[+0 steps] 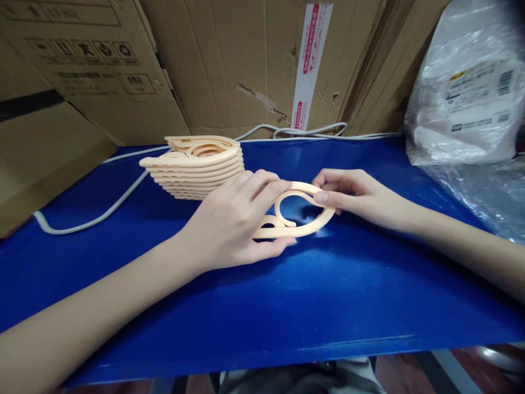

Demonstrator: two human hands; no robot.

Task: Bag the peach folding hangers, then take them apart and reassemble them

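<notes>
A cream-coloured, flat, curved frame point(314, 225) with looped openings is held between my two hands above the blue tabletop. My left hand point(241, 219) grips its left part, fingers over the upper edge and thumb below, hiding that end. At the right end, my right hand point(348, 194) pinches the rim between thumb and fingers. Just behind my left hand stands a stack of several matching cream pieces point(197, 172), laid one on another with pointed ends to the left.
Cardboard boxes point(246, 60) line the back of the blue table point(328, 306). A white cable point(110, 210) runs along the back and curls down at the left. At the right back sits a clear plastic bag point(463, 131) with white contents and a label.
</notes>
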